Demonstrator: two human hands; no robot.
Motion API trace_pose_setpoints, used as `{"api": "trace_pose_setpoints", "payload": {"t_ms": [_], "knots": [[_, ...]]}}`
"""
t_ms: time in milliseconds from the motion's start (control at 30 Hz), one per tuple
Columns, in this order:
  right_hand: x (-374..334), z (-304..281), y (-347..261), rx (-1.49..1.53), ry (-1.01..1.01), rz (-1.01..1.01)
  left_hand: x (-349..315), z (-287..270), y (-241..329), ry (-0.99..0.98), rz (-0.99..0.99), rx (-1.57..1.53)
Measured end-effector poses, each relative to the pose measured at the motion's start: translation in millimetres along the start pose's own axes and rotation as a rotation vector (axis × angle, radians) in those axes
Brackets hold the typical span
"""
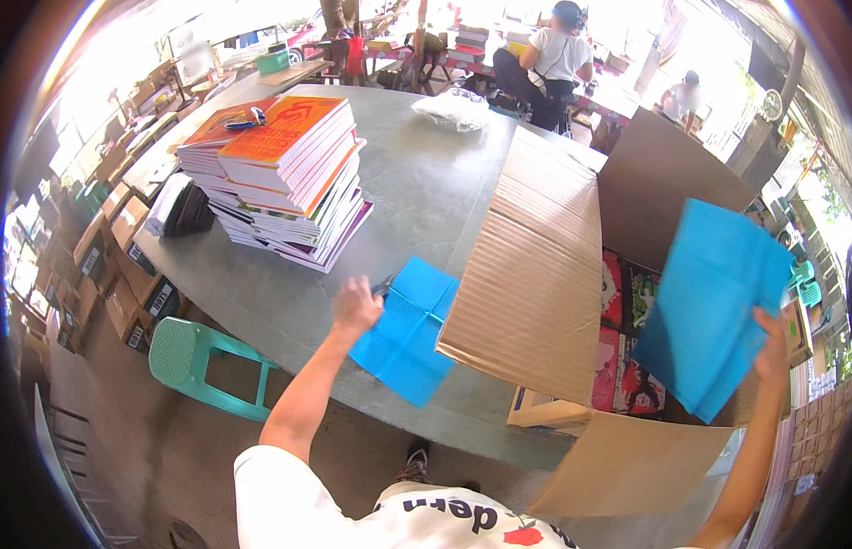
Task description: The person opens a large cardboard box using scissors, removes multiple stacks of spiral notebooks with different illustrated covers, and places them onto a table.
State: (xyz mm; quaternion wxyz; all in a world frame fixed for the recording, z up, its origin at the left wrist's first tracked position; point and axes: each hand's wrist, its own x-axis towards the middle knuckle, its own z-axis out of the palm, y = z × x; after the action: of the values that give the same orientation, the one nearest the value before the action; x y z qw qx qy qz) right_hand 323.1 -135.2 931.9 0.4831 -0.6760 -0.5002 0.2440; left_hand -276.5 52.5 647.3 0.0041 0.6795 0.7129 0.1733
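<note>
My right hand (770, 346) grips the edge of a flat, creased blue sheet (714, 306), tilted over an open cardboard carton (527, 265). Inside the carton, books with red, pink and black covers (627, 325) are partly hidden by the sheet. My left hand (357, 306) is closed around a small dark tool (383, 285) whose kind I cannot make out. Just beside that hand, a second blue piece (409, 343) lies at the near edge of the grey table (389, 192), with crossing creases or string and a small knot-like spot.
Stacked books with orange covers on top (289, 165) stand at the table's left, next to a dark bundle (181, 207). Crumpled clear plastic (451, 110) lies at the far side. A green stool (206, 361) and cartons (124, 265) are on the left floor. People sit beyond.
</note>
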Motion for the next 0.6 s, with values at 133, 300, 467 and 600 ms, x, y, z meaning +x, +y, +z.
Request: {"api": "trace_pose_setpoints", "payload": {"t_ms": [133, 300, 467, 600], "knots": [[-88.2, -50.0, 27.1, -0.073, 0.218, -0.498, 3.7, 15.9, -24.1, 0.035, -0.074, 0.232], [-142.9, -32.3, 34.2, 1.205, -0.579, -0.167, 16.1, 28.0, -51.9, -0.091, -0.018, 0.314], [-215.2, 13.6, 26.3, 1.146, 0.304, -0.155, 13.7, 25.3, -30.9, 0.057, 0.251, 0.094], [-298.0, -46.9, 102.7, 0.651, 0.702, 0.122, -26.5, 74.1, -38.5, 0.004, 0.321, -0.096]]}}
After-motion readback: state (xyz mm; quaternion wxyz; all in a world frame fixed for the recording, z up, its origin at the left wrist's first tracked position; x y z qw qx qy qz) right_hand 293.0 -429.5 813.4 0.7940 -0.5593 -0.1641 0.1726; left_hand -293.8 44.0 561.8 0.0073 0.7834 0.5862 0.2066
